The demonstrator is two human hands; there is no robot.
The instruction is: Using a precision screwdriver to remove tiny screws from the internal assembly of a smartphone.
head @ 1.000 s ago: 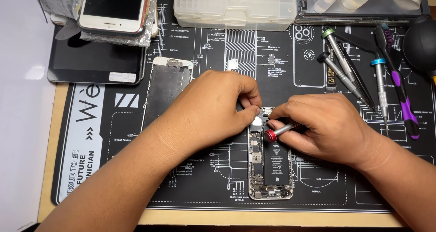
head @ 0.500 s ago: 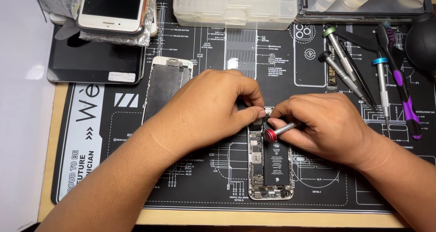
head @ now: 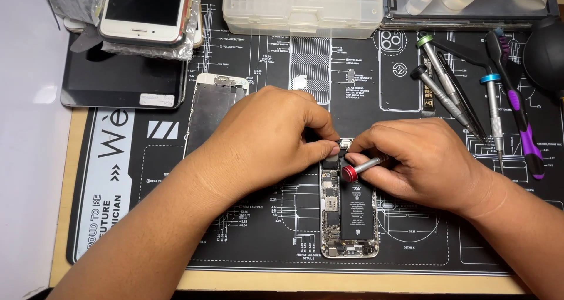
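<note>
Gripping a red-capped screwdriver (head: 359, 167) in your right hand (head: 423, 159), you pinch the opened phone's (head: 348, 212) far end, seemingly, with your left hand (head: 264, 138).

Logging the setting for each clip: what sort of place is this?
Most likely a phone repair bench. An opened phone lies on a black printed work mat, precision screwdrivers lie at the right, and a clear parts box sits at the back.

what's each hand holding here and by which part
The right hand grips a red-capped screwdriver by its shaft, just behind the cap. The left hand pinches the top end of the opened phone.
</note>
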